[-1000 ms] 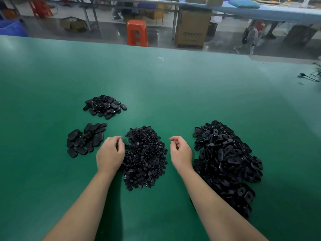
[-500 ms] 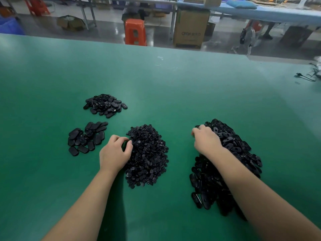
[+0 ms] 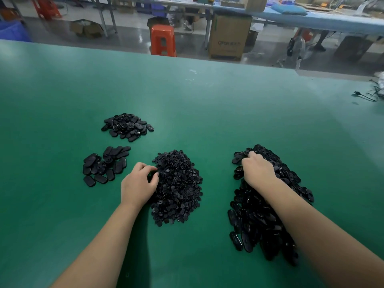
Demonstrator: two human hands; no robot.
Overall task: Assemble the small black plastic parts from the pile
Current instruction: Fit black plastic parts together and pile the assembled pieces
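Spread over a smooth, matte green table (image 3: 207, 104) are four heaps of glossy black plastic: a middle pile of small rounded pieces (image 3: 178, 183), bumpy and grainy in look; a right pile of larger oval shells (image 3: 268, 215), flat, elongated and shiny; and on the left two smaller groups of smooth oval parts, a near left group (image 3: 105, 166) lying mostly flat and a far left group (image 3: 126, 126) heaped loosely. Bare-armed, the left hand (image 3: 138, 183) rests at the left edge of the middle pile with fingers curled and thumb and fingertips drawn together among the small pieces; whether they pinch one cannot be told. Knuckles up, the right hand (image 3: 257, 171) sits on the far top of the right pile, fingers curled down into the shells, the grip itself hidden. Compared with a second ago, the right hand has left the gap between the two piles and landed on the shell heap, while the left hand has edged from beside the middle pile into it
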